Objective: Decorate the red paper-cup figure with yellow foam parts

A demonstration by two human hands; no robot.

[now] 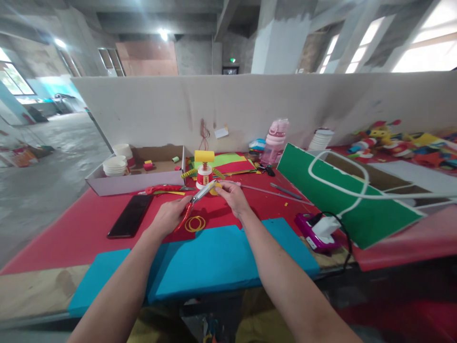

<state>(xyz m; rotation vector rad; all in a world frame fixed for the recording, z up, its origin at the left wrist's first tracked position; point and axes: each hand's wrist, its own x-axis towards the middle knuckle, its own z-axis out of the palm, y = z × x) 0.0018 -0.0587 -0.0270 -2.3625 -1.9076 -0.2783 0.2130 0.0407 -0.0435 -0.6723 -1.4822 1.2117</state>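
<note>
Two bare hands at work above a red-covered counter [89, 228]. The left hand [170, 215] has its fingers closed around the red handles of a pair of scissors [203, 191], whose blades point away and toward the right hand [233, 196]. The right fingers are drawn together in a pinch on a small yellow paper piece [215, 189] at the blade tips; how far the blades stand apart cannot be told. Just behind them stands a paper-cup figure [204, 179] — upright, with a yellow cylindrical head and folded green arms. Yellow rings [195, 224] lie near the left hand, in front of the scissors. Farther left are a black smartphone [129, 216], a red-handled tool [166, 189] and a shallow cardboard box [139, 185] holding white paper cups [114, 166]. Right of center: a pink water bottle [274, 143], a purple power strip [317, 234] and a tilted green panel [339, 195] — all well apart from the hands. Blue padding [214, 262] covers part of the near edge.
</note>
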